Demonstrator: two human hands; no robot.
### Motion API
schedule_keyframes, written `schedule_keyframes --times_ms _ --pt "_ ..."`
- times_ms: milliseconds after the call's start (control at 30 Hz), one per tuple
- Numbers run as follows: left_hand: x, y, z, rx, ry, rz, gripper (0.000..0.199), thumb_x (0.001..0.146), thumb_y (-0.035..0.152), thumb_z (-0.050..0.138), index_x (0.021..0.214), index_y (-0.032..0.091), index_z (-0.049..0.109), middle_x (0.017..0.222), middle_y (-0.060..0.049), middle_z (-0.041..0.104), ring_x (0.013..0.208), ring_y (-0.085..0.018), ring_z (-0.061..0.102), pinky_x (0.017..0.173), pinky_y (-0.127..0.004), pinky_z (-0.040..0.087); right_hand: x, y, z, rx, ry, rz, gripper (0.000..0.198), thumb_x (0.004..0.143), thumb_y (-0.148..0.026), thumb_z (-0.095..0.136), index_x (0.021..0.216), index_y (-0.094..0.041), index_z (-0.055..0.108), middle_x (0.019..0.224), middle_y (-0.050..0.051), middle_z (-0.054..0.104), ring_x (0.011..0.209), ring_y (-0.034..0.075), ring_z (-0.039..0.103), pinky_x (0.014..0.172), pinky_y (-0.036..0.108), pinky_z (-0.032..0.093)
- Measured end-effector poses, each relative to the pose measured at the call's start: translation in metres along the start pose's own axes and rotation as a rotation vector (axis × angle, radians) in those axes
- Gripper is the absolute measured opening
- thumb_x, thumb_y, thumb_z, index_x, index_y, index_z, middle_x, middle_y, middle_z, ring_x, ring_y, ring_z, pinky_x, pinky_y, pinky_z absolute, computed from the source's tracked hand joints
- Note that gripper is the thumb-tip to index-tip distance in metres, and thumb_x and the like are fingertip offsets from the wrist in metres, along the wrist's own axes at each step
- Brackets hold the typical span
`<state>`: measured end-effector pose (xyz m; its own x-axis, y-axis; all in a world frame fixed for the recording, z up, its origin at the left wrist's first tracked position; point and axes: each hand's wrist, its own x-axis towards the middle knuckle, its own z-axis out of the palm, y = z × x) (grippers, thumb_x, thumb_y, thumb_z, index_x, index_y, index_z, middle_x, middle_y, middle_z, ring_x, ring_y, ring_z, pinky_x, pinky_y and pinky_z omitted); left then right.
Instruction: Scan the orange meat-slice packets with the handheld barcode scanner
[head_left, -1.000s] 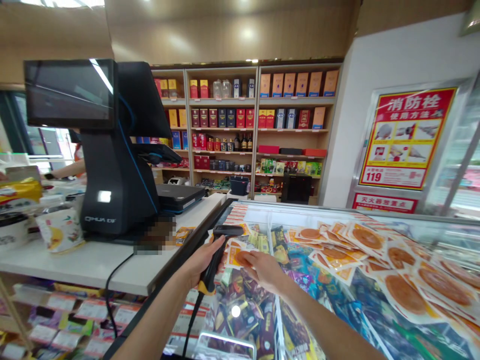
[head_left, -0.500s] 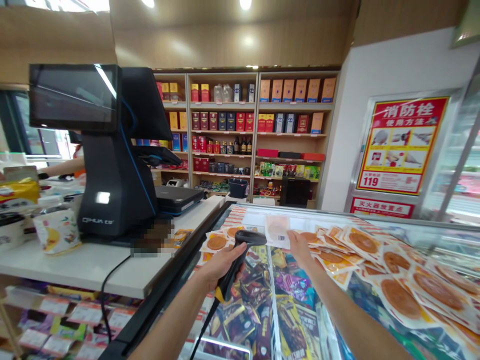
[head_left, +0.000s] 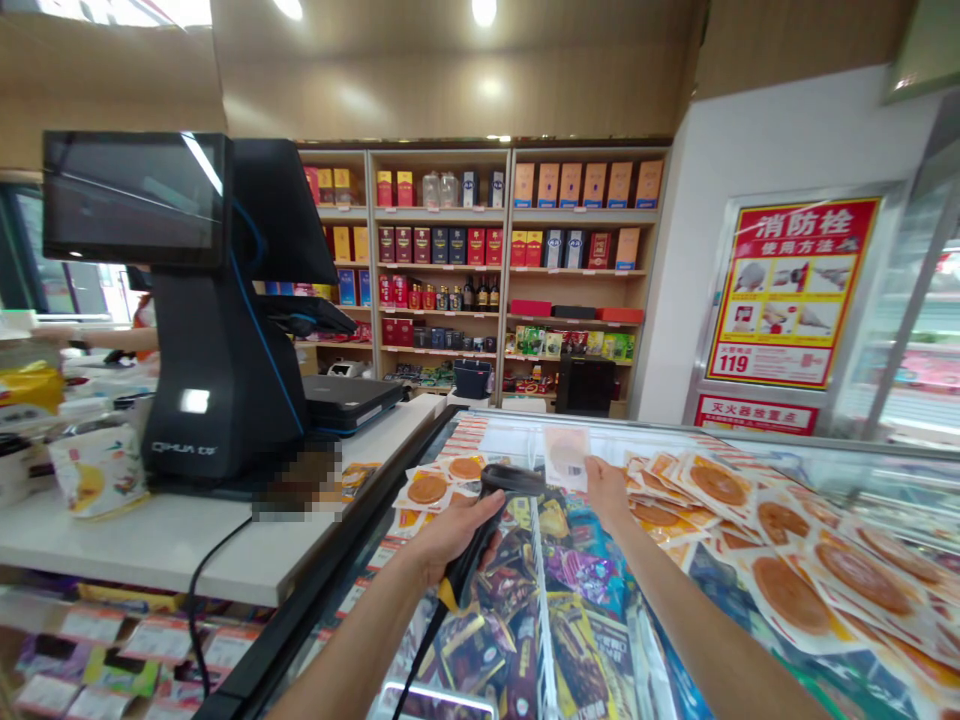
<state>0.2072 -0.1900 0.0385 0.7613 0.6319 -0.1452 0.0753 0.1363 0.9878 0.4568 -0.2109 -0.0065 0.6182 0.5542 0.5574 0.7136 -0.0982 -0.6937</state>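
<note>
Snack packet (head_left: 566, 446) is showing its barcode (head_left: 574, 470); the right hand (head_left: 606, 492) is pinching it, the left hand (head_left: 456, 536) is gripping a barcode scanner (head_left: 516, 480).

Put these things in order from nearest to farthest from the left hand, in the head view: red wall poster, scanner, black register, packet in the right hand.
1. Scanner: inside the left hand.
2. Packet: in the right hand.
3. Black register: left, on the counter.
4. Red wall poster: far right.
</note>
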Motion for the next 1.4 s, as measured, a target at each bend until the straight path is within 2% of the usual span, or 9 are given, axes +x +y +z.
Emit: schedule_keyframes --times_ms 167,267,400,633,767,1000,1100,1200,1400 --pt "0.0 -0.002 -0.019 0.023 0.124 0.029 0.041 0.063 0.056 0.045 0.065 0.015 0.045 0.048 0.004 0.047 0.037 -0.006 0.042 0.036 -0.017 0.03 0.012 0.005 -0.025 -0.478 0.031 -0.158 0.038 0.08 -0.027 0.022 0.103 -0.018 0.051 0.089 0.006 0.061 0.079 0.017 0.054 0.066 0.027 0.038" --pt "-0.005 -0.002 -0.034 0.003 0.19 0.008 0.042 0.061 0.058 0.045 0.061 0.015 0.045 0.048 0.003 0.048 0.038 -0.006 0.042 0.036 -0.017 0.031 0.013 0.018 -0.032 -0.698 -0.068 -0.316 0.032 0.077 -0.019 0.029 0.097 -0.017 0.054 0.096 0.007 0.058 0.09 0.018 0.05 0.074 0.028 0.036" --pt "-0.016 -0.002 -0.054 -0.022 0.286 -0.02 0.042 0.06 0.057 0.047 0.061 0.015 0.045 0.048 0.003 0.048 0.037 -0.005 0.041 0.036 -0.017 0.033 0.007 0.035 -0.035 -0.854 -0.162 -0.271 0.026 0.073 -0.011 0.033 0.083 -0.014 0.057 0.085 0.01 0.059 0.088 0.022 0.05 0.074 0.036 0.035" --pt "-0.037 -0.003 -0.077 -0.047 0.327 -0.06 0.043 0.059 0.058 0.048 0.059 0.015 0.046 0.046 0.003 0.046 0.036 -0.006 0.04 0.034 -0.018 0.032 -0.012 0.001 -0.004 -0.74 -0.15 -0.3 0.035 0.074 -0.021 0.035 0.105 -0.013 0.049 0.111 0.017 0.047 0.107 0.031 0.036 0.085 0.049 0.021" --pt "-0.044 -0.008 -0.088 -0.058 0.345 -0.072 0.044 0.059 0.059 0.047 0.059 0.015 0.046 0.046 0.004 0.045 0.036 -0.006 0.039 0.034 -0.017 0.031 -0.042 -0.043 0.043 -0.573 -0.342 -0.435 0.039 0.075 -0.036 0.037 0.11 -0.021 0.045 0.116 0.007 0.047 0.108 0.021 0.037 0.09 0.039 0.023" --pt "-0.057 -0.014 -0.103 -0.032 0.368 -0.035 0.041 0.06 0.055 0.05 0.065 0.014 0.048 0.049 0.003 0.047 0.038 -0.006 0.041 0.036 -0.018 0.032 -0.083 -0.084 0.096 -0.285 -0.694 -0.506 0.072 0.056 -0.053 0.053 0.119 -0.024 0.033 0.127 0.009 0.033 0.114 0.025 0.029 0.089 0.043 0.023" --pt "-0.059 -0.013 -0.1 -0.025 0.366 -0.03 0.041 0.059 0.054 0.05 0.065 0.014 0.048 0.049 0.003 0.047 0.038 -0.006 0.041 0.036 -0.018 0.032 -0.085 -0.087 0.098 -0.274 -0.7 -0.543 0.058 0.062 -0.05 0.049 0.113 -0.023 0.041 0.119 0.008 0.042 0.105 0.022 0.04 0.084 0.037 0.03" --pt "-0.058 -0.01 -0.092 -0.014 0.375 -0.032 0.042 0.061 0.056 0.048 0.061 0.014 0.046 0.046 0.003 0.045 0.036 -0.006 0.04 0.036 -0.018 0.032 -0.08 -0.084 0.092 -0.201 -0.643 -0.575 0.029 0.074 -0.039 0.038 0.088 -0.022 0.056 0.092 0.004 0.059 0.085 0.016 0.053 0.073 0.027 0.036" --pt "-0.056 -0.003 -0.076 0.016 0.395 -0.035 0.042 0.06 0.057 0.047 0.061 0.016 0.042 0.047 0.003 0.047 0.037 -0.007 0.041 0.034 -0.018 0.03 -0.05 -0.054 0.06 -0.159 -0.398 -0.42 0.039 0.08 -0.032 0.021 0.086 -0.018 0.057 0.08 0.006 0.062 0.074 0.018 0.056 0.067 0.028 0.039"
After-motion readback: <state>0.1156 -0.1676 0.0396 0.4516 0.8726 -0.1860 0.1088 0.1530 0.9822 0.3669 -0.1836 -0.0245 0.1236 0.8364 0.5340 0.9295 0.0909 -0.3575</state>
